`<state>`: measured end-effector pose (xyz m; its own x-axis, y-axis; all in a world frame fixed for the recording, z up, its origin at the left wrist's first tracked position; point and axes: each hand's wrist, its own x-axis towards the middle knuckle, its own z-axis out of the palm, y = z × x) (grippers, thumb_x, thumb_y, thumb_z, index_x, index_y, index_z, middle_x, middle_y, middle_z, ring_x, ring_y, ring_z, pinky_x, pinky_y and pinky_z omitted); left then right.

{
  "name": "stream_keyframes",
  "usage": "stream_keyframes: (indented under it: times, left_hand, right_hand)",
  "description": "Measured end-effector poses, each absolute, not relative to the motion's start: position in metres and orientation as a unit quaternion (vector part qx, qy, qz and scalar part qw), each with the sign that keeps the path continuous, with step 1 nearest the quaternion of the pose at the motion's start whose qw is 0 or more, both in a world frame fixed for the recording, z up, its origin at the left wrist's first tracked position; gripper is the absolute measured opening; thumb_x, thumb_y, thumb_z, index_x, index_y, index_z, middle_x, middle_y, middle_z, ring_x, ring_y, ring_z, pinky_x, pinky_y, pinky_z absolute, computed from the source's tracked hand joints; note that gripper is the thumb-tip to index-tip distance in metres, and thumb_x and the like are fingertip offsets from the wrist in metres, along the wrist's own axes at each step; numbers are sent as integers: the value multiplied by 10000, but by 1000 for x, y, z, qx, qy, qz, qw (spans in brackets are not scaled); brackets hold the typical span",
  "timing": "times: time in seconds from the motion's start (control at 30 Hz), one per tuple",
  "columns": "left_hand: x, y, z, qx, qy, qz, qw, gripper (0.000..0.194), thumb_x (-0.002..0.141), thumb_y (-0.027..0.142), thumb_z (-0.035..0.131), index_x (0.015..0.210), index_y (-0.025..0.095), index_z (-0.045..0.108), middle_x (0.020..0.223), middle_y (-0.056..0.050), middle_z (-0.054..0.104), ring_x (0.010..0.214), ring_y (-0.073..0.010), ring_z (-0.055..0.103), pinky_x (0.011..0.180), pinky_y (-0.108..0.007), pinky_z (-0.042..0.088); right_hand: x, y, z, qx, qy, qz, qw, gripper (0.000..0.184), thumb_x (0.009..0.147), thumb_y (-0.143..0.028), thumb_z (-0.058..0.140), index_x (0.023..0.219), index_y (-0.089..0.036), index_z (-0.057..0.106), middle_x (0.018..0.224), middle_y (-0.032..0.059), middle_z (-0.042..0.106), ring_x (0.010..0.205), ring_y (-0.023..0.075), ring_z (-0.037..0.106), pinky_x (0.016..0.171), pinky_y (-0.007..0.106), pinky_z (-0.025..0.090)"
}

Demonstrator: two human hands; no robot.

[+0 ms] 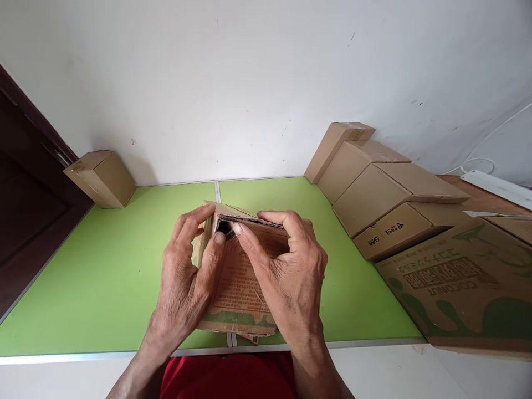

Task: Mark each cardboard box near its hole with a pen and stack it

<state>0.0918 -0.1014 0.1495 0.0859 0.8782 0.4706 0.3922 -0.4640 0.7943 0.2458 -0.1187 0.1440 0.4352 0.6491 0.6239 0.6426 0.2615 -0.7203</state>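
Observation:
A small cardboard box [241, 282], brown with reddish print and a green patch low on its near face, stands at the front of the green table. My left hand [187, 271] grips its top left corner, thumb at a dark gap under the top edge and fingers over the far side. With my right hand [291, 266] I pinch the top flap, thumb below its rough edge near the gap and fingers on top. The inside of the box is mostly hidden.
The green table [103, 293] meets a white wall [208, 83]. A closed carton [106, 178] stands at the back left. Several cartons [374, 188] line the right side, with a large printed coconut carton [461, 288] nearest. Beyond them lies a white power strip [499, 188].

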Motion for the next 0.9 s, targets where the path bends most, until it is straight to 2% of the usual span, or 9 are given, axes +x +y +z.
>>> stream_keyframes:
  times: [0.2,0.37,0.47,0.57,0.67,0.77,0.9]
  left_hand:
    - [100,-103,148,699,434,516,238,358,1147,378,595,1452,232,713,1467,-103,736,1341,-259,733,1182,-439,623]
    - [101,-100,140,740,405,507,175,369,1135,332,632,1492,253,681,1464,-100,737,1391,-271,712,1207,-465,617]
    - [99,-98,137,751,380,521,139,458,1104,260,677,1556,303,614,1510,-101,715,1408,-292,711,1212,-517,624]
    - [94,-98,138,787,336,508,99,415,1077,164,687,1464,311,662,1503,-113,708,1437,-290,699,1193,-495,647]
    - [90,-100,142,806,335,488,22,288,1062,105,697,1296,271,726,1430,-112,739,1365,-244,740,1090,-385,693]
    - [90,-101,143,803,344,487,-19,277,1053,104,720,1284,257,716,1393,-109,751,1276,-213,774,978,-315,714]
    - [92,-101,142,808,331,487,-16,274,1056,111,717,1279,270,715,1381,-105,759,1299,-237,766,1029,-380,712]
  right_hand:
    - [244,-121,144,-623,-521,-13,583,299,904,-482,883,1000,-248,724,1005,67,817,952,282,755,838,429,631]
    - [245,-118,147,-638,-519,-15,569,294,856,-485,842,959,-263,679,962,59,802,908,286,738,805,438,618]
    - [247,-114,149,-647,-517,-23,560,278,847,-481,806,924,-269,642,915,48,785,881,282,715,794,438,593]
    - [250,-112,148,-648,-525,-25,552,276,880,-493,781,903,-274,615,907,42,781,873,277,699,809,444,573]
    - [250,-113,147,-644,-524,-25,557,293,899,-504,786,903,-272,608,926,44,783,880,272,699,814,444,563]
    - [248,-113,146,-642,-522,-27,560,308,892,-503,799,901,-275,593,933,44,774,892,274,698,813,442,559]
    - [248,-112,146,-648,-520,-24,556,360,872,-530,823,896,-278,567,920,35,755,869,262,673,773,423,541]
